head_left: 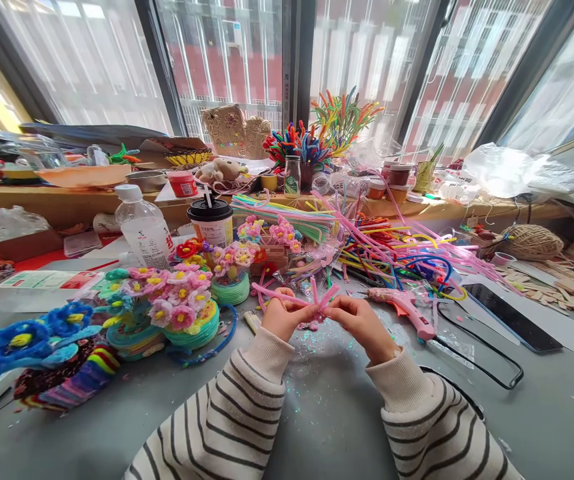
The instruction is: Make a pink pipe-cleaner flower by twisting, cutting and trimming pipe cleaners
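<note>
Grey table (pixel 327 413), strewn with glitter, bore a heap of coloured pipe cleaners (pixel 391 250) at the rear. Pipe-cleaner flower pots (pixel 181 313) stood to the left, a pink glue gun (pixel 407 308) to the right. Left hand (pixel 283 319) and right hand (pixel 361 321), fingers pinched narrow, together held a pink pipe cleaner (pixel 301 300) just above the table's centre.

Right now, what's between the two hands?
In the head view, a pink pipe cleaner spans the gap between the left hand and the right hand, both pinching it above the grey table.
</note>
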Motion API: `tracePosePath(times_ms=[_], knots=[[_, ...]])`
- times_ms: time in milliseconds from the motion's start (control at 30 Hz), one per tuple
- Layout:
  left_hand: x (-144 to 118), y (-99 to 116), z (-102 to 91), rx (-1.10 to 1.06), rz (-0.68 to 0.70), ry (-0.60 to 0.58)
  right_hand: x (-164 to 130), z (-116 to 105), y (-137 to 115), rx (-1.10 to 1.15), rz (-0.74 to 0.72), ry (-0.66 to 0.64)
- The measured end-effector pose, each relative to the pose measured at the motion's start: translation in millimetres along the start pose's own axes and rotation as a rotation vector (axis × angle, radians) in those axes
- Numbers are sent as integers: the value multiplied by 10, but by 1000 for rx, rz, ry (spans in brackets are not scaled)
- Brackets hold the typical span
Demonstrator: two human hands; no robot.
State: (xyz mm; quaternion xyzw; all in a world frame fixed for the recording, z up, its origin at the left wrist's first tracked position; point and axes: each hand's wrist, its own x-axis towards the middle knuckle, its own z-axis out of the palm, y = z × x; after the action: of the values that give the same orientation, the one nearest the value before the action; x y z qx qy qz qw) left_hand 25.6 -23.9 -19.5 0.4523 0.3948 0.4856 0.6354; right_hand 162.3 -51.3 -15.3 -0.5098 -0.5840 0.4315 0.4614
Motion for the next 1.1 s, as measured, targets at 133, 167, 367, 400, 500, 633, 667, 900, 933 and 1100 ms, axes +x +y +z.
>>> tracePosePath(times_ms=[133,167,367,400,500,633,667,900,933,1100], knots=[[17,-9,-13,62,-1,-22,10,-61,12,-152,-108,-24],[21,-8,-15,70,-3,-26,13,-76,13,-178,-130,-29],[29,13,-23,37,-41,-22,9,-61,14,-83,-148,-52],[30,16,-24,27,-29,-19,7,-46,16,-39,-131,-50],[38,23,-25,-3,13,-30,9,-22,30,79,-63,-71],[54,38,-18,29,1,-51,37,-41,75,214,36,-135],[55,43,-13,36,-1,-51,44,-46,85,252,58,-138],[38,75,16,7,38,-13,48,-23,94,430,132,-136],[39,75,19,-4,40,-9,47,-16,91,462,146,-139],[52,51,31,-93,-13,19,47,17,91,668,226,-160]])
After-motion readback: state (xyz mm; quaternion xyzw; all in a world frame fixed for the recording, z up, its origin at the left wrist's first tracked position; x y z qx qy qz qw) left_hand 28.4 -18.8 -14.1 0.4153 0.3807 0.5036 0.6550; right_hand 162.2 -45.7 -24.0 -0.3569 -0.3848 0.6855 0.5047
